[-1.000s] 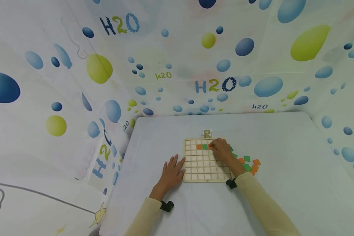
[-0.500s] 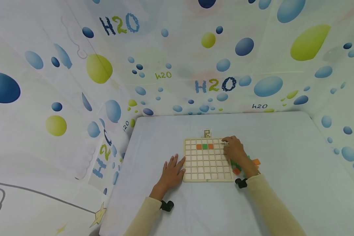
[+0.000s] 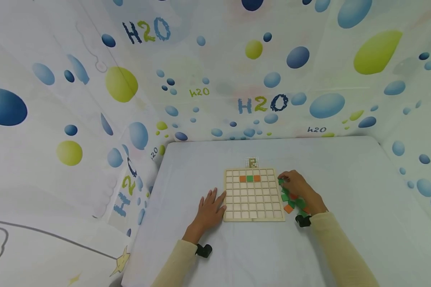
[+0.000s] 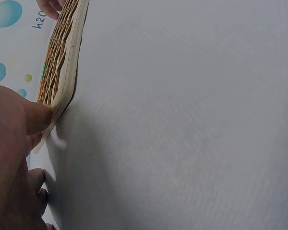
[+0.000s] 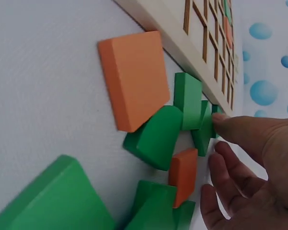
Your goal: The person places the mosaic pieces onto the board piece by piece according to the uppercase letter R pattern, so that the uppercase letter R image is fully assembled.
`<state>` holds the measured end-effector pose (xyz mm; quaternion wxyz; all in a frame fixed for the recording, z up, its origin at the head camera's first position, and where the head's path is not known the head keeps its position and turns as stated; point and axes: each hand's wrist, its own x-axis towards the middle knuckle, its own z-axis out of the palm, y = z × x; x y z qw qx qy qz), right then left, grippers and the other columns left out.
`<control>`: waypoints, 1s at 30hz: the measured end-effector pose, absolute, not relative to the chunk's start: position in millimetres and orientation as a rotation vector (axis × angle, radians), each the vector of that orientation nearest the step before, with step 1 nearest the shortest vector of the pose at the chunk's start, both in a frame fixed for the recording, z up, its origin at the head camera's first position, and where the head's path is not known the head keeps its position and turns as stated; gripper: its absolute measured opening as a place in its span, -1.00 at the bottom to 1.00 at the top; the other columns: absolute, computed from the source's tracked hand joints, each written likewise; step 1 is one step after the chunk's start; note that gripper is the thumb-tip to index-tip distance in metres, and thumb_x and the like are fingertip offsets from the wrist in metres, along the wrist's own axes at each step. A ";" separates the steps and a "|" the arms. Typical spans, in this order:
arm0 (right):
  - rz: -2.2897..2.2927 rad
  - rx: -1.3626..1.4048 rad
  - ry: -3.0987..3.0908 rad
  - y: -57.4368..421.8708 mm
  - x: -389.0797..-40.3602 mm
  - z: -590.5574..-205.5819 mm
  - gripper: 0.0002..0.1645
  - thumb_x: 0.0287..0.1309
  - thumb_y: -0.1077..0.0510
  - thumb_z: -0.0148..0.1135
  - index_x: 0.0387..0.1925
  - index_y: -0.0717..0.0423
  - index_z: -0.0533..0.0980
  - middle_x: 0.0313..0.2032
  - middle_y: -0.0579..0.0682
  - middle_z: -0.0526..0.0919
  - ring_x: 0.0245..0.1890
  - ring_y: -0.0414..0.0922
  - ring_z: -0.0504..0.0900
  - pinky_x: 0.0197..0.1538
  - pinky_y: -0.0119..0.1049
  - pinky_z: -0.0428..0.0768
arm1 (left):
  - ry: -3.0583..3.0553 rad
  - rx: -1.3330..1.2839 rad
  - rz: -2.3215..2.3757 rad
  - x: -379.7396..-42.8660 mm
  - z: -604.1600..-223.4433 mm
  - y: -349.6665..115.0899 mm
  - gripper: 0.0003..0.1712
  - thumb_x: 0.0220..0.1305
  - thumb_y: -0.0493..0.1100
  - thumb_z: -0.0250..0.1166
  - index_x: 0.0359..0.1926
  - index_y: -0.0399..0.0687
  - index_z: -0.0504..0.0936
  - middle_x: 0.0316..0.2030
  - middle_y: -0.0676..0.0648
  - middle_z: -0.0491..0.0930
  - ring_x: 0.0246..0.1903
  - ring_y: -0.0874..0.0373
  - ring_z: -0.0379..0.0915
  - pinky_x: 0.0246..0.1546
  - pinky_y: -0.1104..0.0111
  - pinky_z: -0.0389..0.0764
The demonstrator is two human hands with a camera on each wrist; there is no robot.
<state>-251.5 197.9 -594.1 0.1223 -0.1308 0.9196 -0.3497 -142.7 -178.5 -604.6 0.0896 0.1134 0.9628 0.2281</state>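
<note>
My left hand (image 3: 209,212) lies with spread, straight fingers at the left edge of a square wooden grid board (image 3: 251,219). In the left wrist view, its thumb (image 4: 37,117) rests against the board's rim. One row of the board holds an orange tile (image 3: 242,178), a green tile (image 3: 250,178) and another orange tile (image 3: 257,178). At the board's upper right, my right hand (image 3: 300,187) pinches a loose green tile (image 3: 281,181) with thumb and fingertips. In the right wrist view, the thumb covers much of that tile (image 5: 215,109); the other fingers curl beneath.
Several loose green and orange pieces lie along the board's right side, among them an orange square (image 3: 288,209) and a green piece with a rounded side (image 5: 158,139). Beyond the board's top edge lies a small pattern card (image 3: 252,162). A printed sheet wall (image 3: 215,119) rises behind the white table (image 3: 186,159).
My right hand has left the orange tile in the row and moved right, off the board, to the loose green tile. My left hand stays in place.
</note>
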 end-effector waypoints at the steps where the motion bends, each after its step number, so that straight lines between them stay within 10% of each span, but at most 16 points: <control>1: -1.014 -0.365 2.700 198.2 -251.3 -595.5 -0.70 0.41 0.27 0.29 0.10 0.31 0.61 -0.01 0.34 0.54 0.03 0.26 0.61 0.12 0.16 0.61 | 2.863 0.335 0.675 -142.7 -605.1 -178.1 -0.34 0.66 0.07 0.00 0.66 0.11 0.22 0.67 -0.25 -0.01 0.66 -0.26 -0.16 0.57 -0.30 -0.10; 22: -1.085 -0.169 2.728 202.7 -248.2 -600.9 -0.44 0.46 0.13 0.28 0.30 0.39 0.39 0.12 0.43 0.46 0.11 0.31 0.53 0.15 0.21 0.56 | 2.887 0.370 0.749 -141.0 -604.6 -176.2 -0.36 0.64 0.00 0.01 0.63 0.00 0.26 0.64 -0.34 0.03 0.64 -0.34 -0.14 0.54 -0.36 -0.12; 30: -1.103 -0.271 2.752 202.4 -249.5 -604.2 -0.65 0.48 0.27 0.21 0.17 0.42 0.49 0.04 0.41 0.48 0.05 0.28 0.56 0.13 0.17 0.58 | 2.879 0.357 0.714 -142.6 -605.4 -177.4 -0.35 0.65 0.03 0.01 0.64 0.05 0.26 0.65 -0.30 0.03 0.64 -0.32 -0.13 0.55 -0.34 -0.10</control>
